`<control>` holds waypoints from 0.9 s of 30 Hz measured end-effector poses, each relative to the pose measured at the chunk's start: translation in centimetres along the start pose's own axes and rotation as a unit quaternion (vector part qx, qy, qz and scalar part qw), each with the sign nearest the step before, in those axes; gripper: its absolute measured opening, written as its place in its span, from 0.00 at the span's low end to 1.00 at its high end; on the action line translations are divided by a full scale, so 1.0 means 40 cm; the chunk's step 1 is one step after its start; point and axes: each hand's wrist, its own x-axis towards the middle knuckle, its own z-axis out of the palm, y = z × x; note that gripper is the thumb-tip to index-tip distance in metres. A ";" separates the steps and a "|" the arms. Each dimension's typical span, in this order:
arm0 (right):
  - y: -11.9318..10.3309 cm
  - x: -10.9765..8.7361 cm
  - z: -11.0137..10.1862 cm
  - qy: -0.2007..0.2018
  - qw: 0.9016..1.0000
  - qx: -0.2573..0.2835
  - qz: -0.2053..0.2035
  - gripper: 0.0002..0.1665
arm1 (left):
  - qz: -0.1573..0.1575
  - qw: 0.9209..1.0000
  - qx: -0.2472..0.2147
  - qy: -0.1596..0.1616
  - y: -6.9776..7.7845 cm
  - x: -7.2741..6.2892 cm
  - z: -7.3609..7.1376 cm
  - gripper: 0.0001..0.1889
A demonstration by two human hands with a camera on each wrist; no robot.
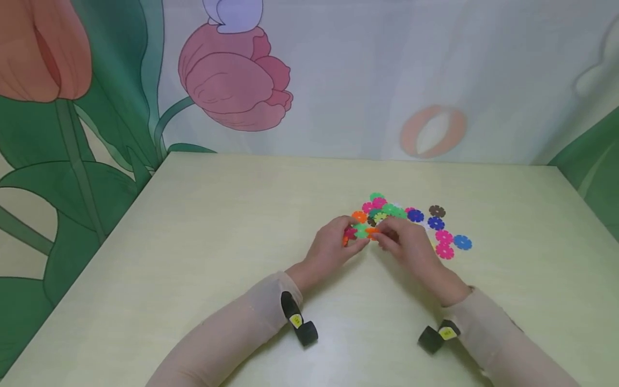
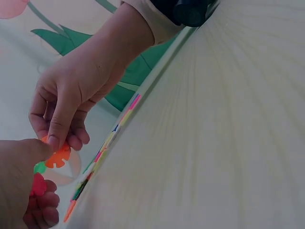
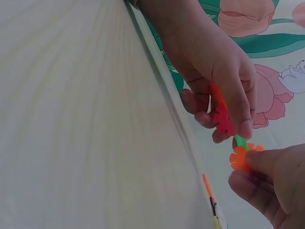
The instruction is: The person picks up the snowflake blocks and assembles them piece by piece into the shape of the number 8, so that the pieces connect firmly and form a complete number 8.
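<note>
My left hand (image 1: 329,244) holds a few joined plastic snowflake discs: an orange one, a red disc (image 3: 222,119) and a green disc (image 1: 360,231). Between the thumb and fingers of my right hand (image 1: 411,244) is an orange snowflake disc (image 3: 242,158), pinched at its edge. This orange disc meets the green one; whether their notches are fully locked cannot be told. Both hands are close together, raised a little above the table. Just beyond them lies a loose pile of flat notched discs, including a light green disc (image 1: 390,209) and a pink disc (image 1: 379,203).
Right of the pile, a brown disc (image 1: 437,210), dark blue disc (image 1: 436,223), pink disc (image 1: 445,251) and blue disc (image 1: 462,242) lie on the pale table (image 1: 217,226). A curtain (image 1: 338,80) printed with flowers hangs behind the far edge.
</note>
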 end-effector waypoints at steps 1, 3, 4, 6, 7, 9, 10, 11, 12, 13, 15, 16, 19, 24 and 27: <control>0.002 0.002 -0.001 -0.001 1.000 0.001 0.005 0.04 | -0.005 1.000 0.000 -0.004 0.000 0.000 0.000 0.25; 0.005 0.005 -0.003 -0.006 1.000 -0.001 0.015 0.05 | -0.011 1.000 0.003 -0.012 0.000 0.001 -0.002 0.27; 0.007 0.006 -0.004 -0.009 1.000 -0.001 0.018 0.05 | -0.010 1.000 0.005 -0.014 0.000 0.001 -0.003 0.27; 0.010 0.007 -0.007 -0.014 1.000 -0.001 0.020 0.06 | -0.004 1.000 0.010 -0.015 -0.001 0.000 -0.005 0.28; 0.011 0.007 -0.009 -0.017 1.000 -0.002 0.020 0.06 | 0.002 1.000 0.008 -0.014 -0.002 0.000 -0.005 0.28; 0.013 0.006 -0.011 -0.025 1.000 0.001 0.017 0.07 | 0.026 1.000 0.000 -0.012 -0.005 -0.002 -0.006 0.29; 0.013 0.006 -0.011 -0.029 0.999 0.003 0.015 0.08 | 0.040 0.999 -0.003 -0.010 -0.007 -0.003 -0.006 0.29; 0.013 0.006 -0.012 -0.034 0.999 0.006 0.013 0.08 | 0.055 0.998 -0.006 -0.009 -0.009 -0.003 -0.005 0.29; 0.013 0.006 -0.012 -0.039 0.999 0.008 0.014 0.09 | 0.071 0.997 -0.010 -0.008 -0.010 -0.004 -0.004 0.29; 0.013 0.006 -0.013 -0.045 0.999 0.011 0.012 0.09 | 0.087 0.996 -0.014 -0.009 -0.012 -0.005 -0.004 0.30; 0.011 0.007 -0.013 -0.054 0.998 0.016 0.007 0.09 | 0.109 0.994 -0.015 -0.012 -0.015 -0.004 -0.002 0.29; 0.011 0.008 -0.012 -0.058 0.998 0.017 0.006 0.09 | 0.116 0.993 -0.015 -0.014 -0.015 -0.004 -0.002 0.29; 0.010 0.010 -0.010 -0.064 0.998 0.023 -0.002 0.08 | 0.126 0.992 -0.006 -0.020 -0.016 -0.001 0.000 0.25; 0.016 0.012 -0.007 -0.061 0.998 0.022 -0.008 0.08 | 0.115 0.993 0.009 -0.016 -0.014 0.002 0.002 0.14; 0.020 0.013 -0.013 -0.059 0.998 0.009 -0.002 0.09 | 0.108 0.994 0.014 -0.008 -0.013 0.002 0.002 0.10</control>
